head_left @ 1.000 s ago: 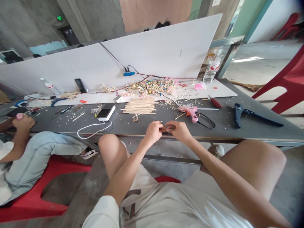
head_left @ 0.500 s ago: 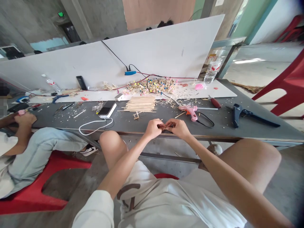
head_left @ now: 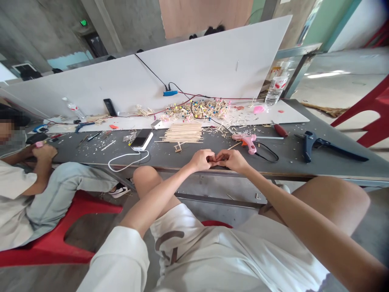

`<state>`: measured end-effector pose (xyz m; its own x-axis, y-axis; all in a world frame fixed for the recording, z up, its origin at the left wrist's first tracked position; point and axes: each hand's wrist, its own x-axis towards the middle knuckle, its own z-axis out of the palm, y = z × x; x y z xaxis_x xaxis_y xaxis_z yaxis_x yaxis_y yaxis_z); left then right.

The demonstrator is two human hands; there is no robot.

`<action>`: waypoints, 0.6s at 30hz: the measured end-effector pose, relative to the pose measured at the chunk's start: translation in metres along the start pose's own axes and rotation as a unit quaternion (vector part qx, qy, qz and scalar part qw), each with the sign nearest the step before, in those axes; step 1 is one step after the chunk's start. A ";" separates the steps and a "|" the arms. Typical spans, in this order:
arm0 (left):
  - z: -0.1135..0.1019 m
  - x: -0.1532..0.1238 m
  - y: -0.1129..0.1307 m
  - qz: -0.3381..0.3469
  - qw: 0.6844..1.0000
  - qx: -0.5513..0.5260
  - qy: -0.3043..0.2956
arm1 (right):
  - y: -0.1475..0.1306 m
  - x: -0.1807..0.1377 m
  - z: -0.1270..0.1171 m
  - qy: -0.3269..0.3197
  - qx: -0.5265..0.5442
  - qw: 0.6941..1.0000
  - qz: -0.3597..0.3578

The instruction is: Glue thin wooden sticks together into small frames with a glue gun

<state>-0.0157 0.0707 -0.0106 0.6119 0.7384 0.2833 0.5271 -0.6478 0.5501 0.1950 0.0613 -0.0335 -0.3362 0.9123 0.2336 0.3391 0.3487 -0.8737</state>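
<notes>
At the front edge of the grey table, my left hand [head_left: 203,160] and my right hand [head_left: 232,160] meet with fingertips pinched together. Whatever lies between the fingers is too small and covered to make out. Just beyond my left hand is a small frame of glued sticks [head_left: 178,147]. Behind it lies a row of thin wooden sticks [head_left: 182,133]. A pink glue gun [head_left: 248,143] rests on its side beyond my right hand, its black cord curling to the right.
A blue-handled cutter [head_left: 310,147] and a red-handled screwdriver [head_left: 281,130] lie to the right. A white device [head_left: 141,140] with a looped cable is on the left. Ball-tipped stick pieces [head_left: 200,108] are heaped at the back. Another person [head_left: 42,162] sits at far left.
The view has shifted slightly, so the scene sits a little farther right. My hands stay pinched together at the table edge; a thin stick end seen between them earlier no longer shows.
</notes>
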 end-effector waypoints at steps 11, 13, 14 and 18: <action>0.003 -0.012 0.009 0.038 0.995 0.094 0.016 | 0.001 -0.002 0.002 0.029 -0.025 0.999 -0.018; 0.003 -0.012 0.010 0.036 0.994 0.102 0.018 | 0.000 -0.002 0.002 0.032 -0.031 0.999 -0.018; 0.003 -0.012 0.010 0.033 0.994 0.103 0.018 | -0.001 -0.002 0.002 0.033 -0.035 0.999 -0.018; 0.004 -0.011 0.009 0.022 0.995 0.098 0.019 | -0.004 -0.002 0.002 0.033 -0.033 0.999 -0.019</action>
<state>-0.0154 0.0557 -0.0114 0.6165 0.7122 0.3356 0.6072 -0.7015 0.3731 0.1928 0.0579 -0.0309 -0.2928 0.9092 0.2960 0.3855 0.3956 -0.8336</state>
